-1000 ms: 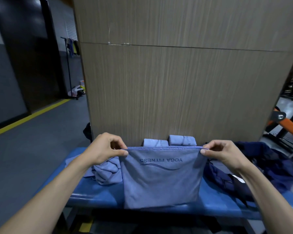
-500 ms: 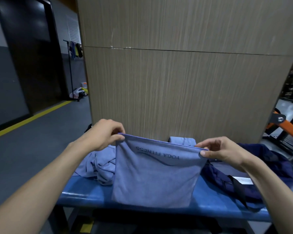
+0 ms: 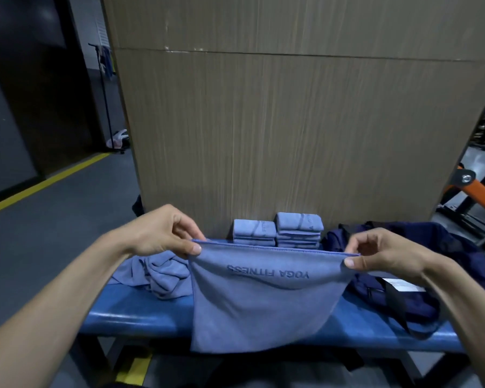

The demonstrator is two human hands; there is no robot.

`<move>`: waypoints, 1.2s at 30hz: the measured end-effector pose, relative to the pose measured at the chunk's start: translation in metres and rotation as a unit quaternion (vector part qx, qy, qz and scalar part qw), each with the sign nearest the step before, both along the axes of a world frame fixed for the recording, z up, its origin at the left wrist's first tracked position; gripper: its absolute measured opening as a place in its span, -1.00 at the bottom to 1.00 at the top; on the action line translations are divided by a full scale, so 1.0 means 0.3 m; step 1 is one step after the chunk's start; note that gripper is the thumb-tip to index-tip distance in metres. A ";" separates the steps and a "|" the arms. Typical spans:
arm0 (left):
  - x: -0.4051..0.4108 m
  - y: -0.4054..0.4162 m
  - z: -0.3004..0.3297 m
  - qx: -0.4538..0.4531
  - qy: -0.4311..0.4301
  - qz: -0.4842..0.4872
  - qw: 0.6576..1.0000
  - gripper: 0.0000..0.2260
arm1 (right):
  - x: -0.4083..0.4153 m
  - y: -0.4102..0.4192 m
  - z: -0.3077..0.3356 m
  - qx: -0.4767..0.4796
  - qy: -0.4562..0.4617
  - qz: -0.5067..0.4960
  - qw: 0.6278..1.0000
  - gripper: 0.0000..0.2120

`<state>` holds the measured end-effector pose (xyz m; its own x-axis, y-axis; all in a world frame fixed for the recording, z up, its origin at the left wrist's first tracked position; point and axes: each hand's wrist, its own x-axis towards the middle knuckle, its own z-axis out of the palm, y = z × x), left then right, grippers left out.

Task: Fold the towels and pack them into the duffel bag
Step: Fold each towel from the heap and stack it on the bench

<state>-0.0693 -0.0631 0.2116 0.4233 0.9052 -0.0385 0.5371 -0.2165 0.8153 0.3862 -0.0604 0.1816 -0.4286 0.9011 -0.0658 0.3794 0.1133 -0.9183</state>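
Head view: the left hand and right hand each pinch a top corner of the towel, which hangs over the tabletop front edge. This looks like mid-fold. Next, bring the corners together evenly, then stack it with the folded towels or pack it into the bag at right.

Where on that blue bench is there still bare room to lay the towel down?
The bench shows bare padding along its front edge, left of the held towel and below the crumpled towels. A smaller strip lies between the towel and the duffel bag. The back is crowded with two folded stacks.
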 end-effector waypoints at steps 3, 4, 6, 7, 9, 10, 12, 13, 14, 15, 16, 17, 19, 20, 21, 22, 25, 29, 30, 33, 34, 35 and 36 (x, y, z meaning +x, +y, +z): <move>0.000 0.030 -0.029 -0.069 0.024 -0.056 0.996 -0.88 | 0.024 0.024 -0.027 -0.034 -0.005 0.020 0.999 -0.89; -0.001 0.045 -0.044 -0.089 0.025 -0.069 0.993 -0.88 | 0.030 0.033 -0.034 -0.052 -0.014 0.035 0.998 -0.89; 0.003 0.084 -0.084 -0.109 0.013 -0.063 0.992 -0.89 | 0.031 0.057 -0.051 -0.074 -0.038 0.052 0.995 -0.88; 0.011 0.107 -0.107 -0.109 0.001 -0.046 0.993 -0.91 | 0.025 0.072 -0.058 -0.078 -0.045 0.046 0.995 -0.87; 0.037 0.158 -0.142 -0.070 -0.010 -0.004 0.997 -0.95 | 0.016 0.120 -0.075 -0.079 -0.032 0.004 0.996 -0.82; 0.052 0.183 -0.152 -0.032 -0.009 0.014 0.999 -0.96 | 0.009 0.147 -0.077 -0.059 -0.025 -0.022 0.998 -0.73; 0.079 0.226 -0.156 0.053 -0.018 0.044 0.997 -0.96 | 0.005 0.202 -0.077 0.005 -0.011 -0.070 0.997 -0.49; 0.089 0.242 -0.148 0.093 -0.026 0.056 0.994 -0.96 | 0.007 0.225 -0.072 0.039 0.001 -0.089 0.995 -0.41; 0.095 0.256 -0.139 0.125 -0.036 0.067 0.989 -0.96 | 0.011 0.243 -0.068 0.066 0.018 -0.102 0.992 -0.37; 0.099 0.265 -0.126 0.152 -0.047 0.077 0.984 -0.95 | 0.017 0.258 -0.062 0.087 0.037 -0.111 0.989 -0.37; 0.104 0.269 -0.113 0.178 -0.057 0.084 0.979 -0.95 | 0.022 0.266 -0.057 0.104 0.054 -0.121 0.986 -0.40; 0.108 0.270 -0.102 0.201 -0.065 0.086 0.974 -0.94 | 0.026 0.268 -0.053 0.118 0.066 -0.126 0.983 -0.45; 0.114 0.260 -0.089 0.224 -0.084 0.083 0.967 -0.93 | 0.027 0.260 -0.055 0.135 0.079 -0.122 0.980 -0.60; 0.116 0.249 -0.093 0.226 -0.088 0.081 0.967 -0.93 | 0.027 0.255 -0.068 0.138 0.086 -0.122 0.979 -0.70; 0.117 0.235 -0.107 0.224 -0.085 0.078 0.968 -0.92 | 0.027 0.248 -0.092 0.136 0.095 -0.122 0.979 -0.77; 0.115 0.223 -0.132 0.221 -0.077 0.073 0.969 -0.92 | 0.026 0.240 -0.125 0.131 0.102 -0.123 0.978 -0.82; 0.090 0.190 -0.289 0.189 -0.042 0.048 0.980 -0.94 | 0.026 0.204 -0.277 0.099 0.088 -0.099 0.986 -0.89; 0.070 0.098 -0.584 0.042 -0.027 0.009 0.999 -0.91 | 0.036 0.128 -0.526 0.020 0.014 -0.081 0.996 -0.90; 0.069 0.070 -0.647 0.013 -0.024 0.004 1.000 -0.92 | 0.037 0.104 -0.577 -0.003 -0.009 -0.070 0.997 -0.90; 0.070 0.015 -0.734 -0.059 -0.022 -0.019 0.998 -0.91 | 0.050 0.054 -0.659 -0.056 -0.050 -0.040 0.996 -0.88; 0.071 0.010 -0.732 -0.076 -0.019 -0.027 0.997 -0.90 | 0.058 0.047 -0.660 -0.064 -0.054 -0.035 0.996 -0.88; 0.069 0.009 -0.726 -0.090 -0.021 -0.029 0.995 -0.89 | 0.061 0.044 -0.653 -0.072 -0.057 -0.031 0.995 -0.88; 0.069 0.009 -0.719 -0.101 -0.026 -0.028 0.994 -0.88 | 0.062 0.045 -0.646 -0.083 -0.056 -0.030 0.995 -0.88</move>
